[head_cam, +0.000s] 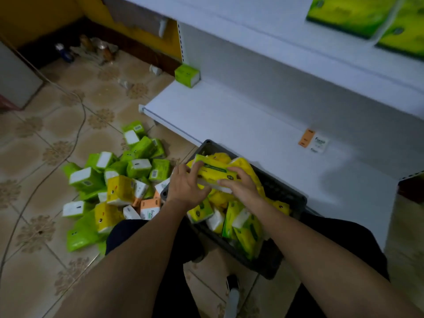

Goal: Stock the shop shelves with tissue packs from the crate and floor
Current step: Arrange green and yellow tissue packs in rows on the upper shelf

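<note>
Left hand [185, 187] and right hand [241, 187] grip one yellow tissue pack [214, 172] between them | over dark crate [286, 196] | green packs [110, 180] heaped left on floor

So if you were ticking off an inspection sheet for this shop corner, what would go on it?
Surface: white lower shelf, with one green pack at its far end.
Job's things: dark crate of yellow packs; mixed pile of packs on the tiled floor.
Clutter: bottles in the far corner; price labels on the shelf.
Hands: left hand and right hand both grip one yellow pack over the crate.
Cables: one thin cord snaking across the floor.
Surroundings: yellow wall; upper shelf packs, green.
</note>
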Demonstrator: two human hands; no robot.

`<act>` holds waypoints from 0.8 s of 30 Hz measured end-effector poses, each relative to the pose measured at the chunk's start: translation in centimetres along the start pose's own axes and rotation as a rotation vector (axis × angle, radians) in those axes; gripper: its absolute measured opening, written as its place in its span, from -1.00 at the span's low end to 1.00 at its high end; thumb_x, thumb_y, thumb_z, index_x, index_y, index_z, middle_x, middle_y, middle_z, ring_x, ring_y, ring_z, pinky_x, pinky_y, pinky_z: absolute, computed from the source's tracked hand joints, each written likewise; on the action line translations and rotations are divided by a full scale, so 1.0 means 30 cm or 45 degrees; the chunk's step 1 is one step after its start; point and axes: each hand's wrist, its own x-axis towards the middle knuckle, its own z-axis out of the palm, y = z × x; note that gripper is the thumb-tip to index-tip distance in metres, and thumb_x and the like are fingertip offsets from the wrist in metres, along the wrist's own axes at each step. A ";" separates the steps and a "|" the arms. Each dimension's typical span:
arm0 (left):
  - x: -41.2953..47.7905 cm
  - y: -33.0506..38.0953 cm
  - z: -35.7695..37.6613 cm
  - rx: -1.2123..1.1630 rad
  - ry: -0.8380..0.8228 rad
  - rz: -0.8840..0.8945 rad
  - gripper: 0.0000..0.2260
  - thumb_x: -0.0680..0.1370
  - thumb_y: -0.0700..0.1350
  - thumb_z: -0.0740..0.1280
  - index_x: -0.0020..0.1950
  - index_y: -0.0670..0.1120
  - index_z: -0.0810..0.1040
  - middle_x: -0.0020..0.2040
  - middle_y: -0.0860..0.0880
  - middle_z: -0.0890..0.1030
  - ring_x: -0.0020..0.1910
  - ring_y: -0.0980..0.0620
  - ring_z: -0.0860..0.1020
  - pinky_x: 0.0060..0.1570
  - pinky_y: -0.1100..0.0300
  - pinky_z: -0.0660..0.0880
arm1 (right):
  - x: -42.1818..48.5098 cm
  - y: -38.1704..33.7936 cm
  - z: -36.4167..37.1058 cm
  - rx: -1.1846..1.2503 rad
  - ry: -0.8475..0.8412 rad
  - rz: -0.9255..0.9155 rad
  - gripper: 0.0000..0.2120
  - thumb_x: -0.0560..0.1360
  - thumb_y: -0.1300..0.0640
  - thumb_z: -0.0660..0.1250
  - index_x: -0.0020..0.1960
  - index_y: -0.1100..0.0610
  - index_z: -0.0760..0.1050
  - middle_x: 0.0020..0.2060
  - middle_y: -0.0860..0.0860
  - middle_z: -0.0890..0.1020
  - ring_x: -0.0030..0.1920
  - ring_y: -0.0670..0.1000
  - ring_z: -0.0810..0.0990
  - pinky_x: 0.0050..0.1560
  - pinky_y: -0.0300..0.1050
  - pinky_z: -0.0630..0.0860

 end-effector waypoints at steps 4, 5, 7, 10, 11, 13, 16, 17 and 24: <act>0.009 0.101 -0.204 -0.075 0.251 0.129 -0.15 0.28 0.29 0.05 0.47 -0.18 0.22 0.02 -0.28 0.44 0.04 -0.28 0.45 0.03 -0.05 0.39 | -0.117 -0.236 -0.056 0.090 0.111 -0.275 -0.28 0.13 -0.07 0.58 0.25 -0.05 0.46 0.21 0.04 0.52 0.15 -0.01 0.54 0.18 -0.03 0.51; 0.016 0.141 -0.261 -0.087 0.336 0.173 -0.16 0.30 0.27 0.07 0.46 -0.22 0.22 0.03 -0.29 0.44 0.03 -0.30 0.45 0.01 -0.06 0.40 | -0.151 -0.304 -0.083 0.095 0.178 -0.378 -0.27 0.12 -0.05 0.59 0.26 -0.03 0.46 0.19 0.02 0.50 0.13 -0.03 0.53 0.16 -0.13 0.49; 0.032 0.231 -0.371 -0.144 0.456 0.227 -0.18 0.32 0.24 0.08 0.45 -0.25 0.22 0.09 -0.29 0.42 0.06 -0.30 0.44 0.03 -0.09 0.40 | -0.223 -0.442 -0.153 0.038 0.303 -0.585 -0.32 0.22 0.04 0.59 0.29 0.03 0.44 0.19 0.04 0.45 0.15 -0.03 0.47 0.12 -0.25 0.40; 0.042 0.397 -0.522 -0.253 0.592 0.297 -0.22 0.33 0.20 0.14 0.43 -0.25 0.24 0.16 -0.29 0.41 0.14 -0.27 0.43 0.05 -0.05 0.39 | -0.321 -0.608 -0.294 -0.188 0.462 -0.902 -0.37 0.31 0.11 0.53 0.33 0.09 0.42 0.20 0.13 0.42 0.23 0.09 0.42 0.24 -0.15 0.36; 0.045 0.455 -0.560 -0.274 0.601 0.319 -0.24 0.33 0.16 0.18 0.43 -0.23 0.24 0.18 -0.27 0.40 0.16 -0.25 0.42 0.06 -0.02 0.37 | -0.351 -0.643 -0.349 -0.270 0.508 -0.979 -0.39 0.33 0.14 0.51 0.33 0.11 0.41 0.21 0.15 0.41 0.24 0.10 0.41 0.25 -0.19 0.34; 0.052 0.579 -0.609 -0.313 0.588 0.410 -0.28 0.32 0.10 0.21 0.43 -0.20 0.23 0.18 -0.25 0.39 0.16 -0.22 0.41 0.07 0.03 0.34 | -0.407 -0.683 -0.477 -0.350 0.606 -1.047 -0.44 0.36 0.20 0.48 0.33 0.12 0.42 0.22 0.15 0.41 0.18 0.03 0.41 0.13 -0.41 0.27; 0.063 0.778 -0.612 -0.397 0.511 0.586 -0.29 0.30 0.13 0.19 0.41 -0.13 0.26 0.15 -0.21 0.41 0.11 -0.19 0.44 0.06 0.06 0.37 | -0.465 -0.666 -0.684 -0.359 0.801 -1.012 -0.46 0.40 0.21 0.45 0.35 0.13 0.42 0.24 0.15 0.43 0.18 0.02 0.42 0.13 -0.38 0.27; 0.063 0.843 -0.599 -0.414 0.466 0.650 -0.31 0.31 0.11 0.21 0.42 -0.10 0.27 0.16 -0.18 0.42 0.12 -0.18 0.45 0.07 0.07 0.38 | -0.476 -0.645 -0.748 -0.365 0.852 -0.967 -0.45 0.42 0.19 0.43 0.38 0.14 0.39 0.29 0.16 0.41 0.27 0.06 0.40 0.23 -0.29 0.26; 0.111 1.134 -0.436 -0.315 0.202 0.937 -0.45 0.46 -0.06 0.36 0.41 -0.10 0.31 0.25 -0.14 0.45 0.21 -0.12 0.45 0.14 0.08 0.38 | -0.504 -0.466 -1.100 -0.309 1.177 -0.654 -0.45 0.53 0.13 0.32 0.46 0.18 0.24 0.38 0.17 0.35 0.40 0.13 0.29 0.38 -0.08 0.22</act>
